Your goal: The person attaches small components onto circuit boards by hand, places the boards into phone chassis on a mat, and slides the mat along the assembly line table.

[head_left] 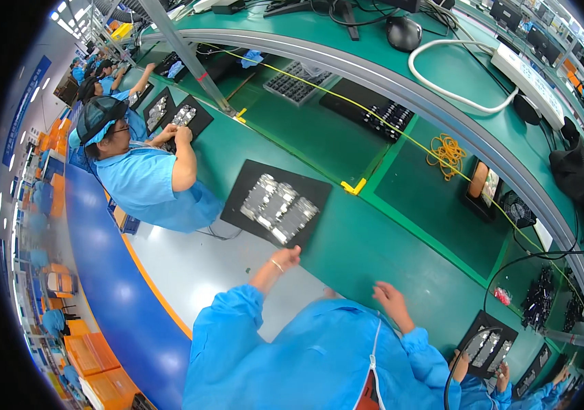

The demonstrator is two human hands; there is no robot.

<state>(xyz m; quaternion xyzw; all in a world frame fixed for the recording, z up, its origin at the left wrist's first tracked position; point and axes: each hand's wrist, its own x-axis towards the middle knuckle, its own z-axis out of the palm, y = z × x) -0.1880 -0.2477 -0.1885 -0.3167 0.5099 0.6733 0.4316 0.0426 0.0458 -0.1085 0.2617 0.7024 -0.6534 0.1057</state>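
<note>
My left hand (288, 257) is closed at the near edge of a black flat tray (237, 213), with its fingertips against the corner. Rows of silvery metal parts (280, 207), slightly blurred, lie on the tray; their exact kind is too small to tell. The tray is at the left part of the green workbench (367, 253), partly past its edge. Away from it, my right hand (392, 301) hovers near the bench's front edge, loosely curled with fingers apart and nothing in it.
On the left a co-worker (145, 171) handles parts on another black tray (196, 117). At lower right, another person's hands hold a similar tray (487, 342). A metal-framed shelf (374, 78) runs overhead. Beneath it lie a coiled orange cord (447, 156) and a small fan (516, 207).
</note>
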